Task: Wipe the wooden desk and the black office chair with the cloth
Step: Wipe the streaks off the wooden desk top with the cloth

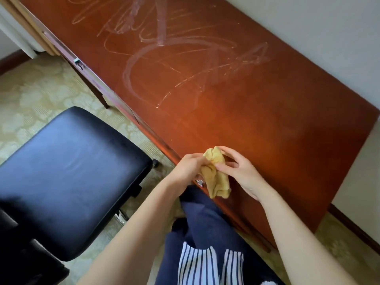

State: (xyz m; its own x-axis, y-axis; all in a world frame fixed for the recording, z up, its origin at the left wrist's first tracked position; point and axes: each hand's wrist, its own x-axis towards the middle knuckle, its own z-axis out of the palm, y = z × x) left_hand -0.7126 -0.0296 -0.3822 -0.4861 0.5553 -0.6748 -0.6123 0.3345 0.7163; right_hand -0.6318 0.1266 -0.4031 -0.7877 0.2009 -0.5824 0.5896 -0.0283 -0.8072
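I hold the yellow cloth with both hands, right over the front edge of the wooden desk. My left hand has its fingers curled round the middle of the cloth. My right hand pinches the top of it with the thumb and fingers. The cloth is all bunched up. Its bottom end hangs down in front of the desk's edge.

The desk top is red-brown and shiny. Pale smeary streaks loop across the far part of the desk. The black office chair stands on the carpet in front of the desk, near its front edge but not touching it. A small metal handle sits on the desk's front. A white wall runs along the back of the desk.
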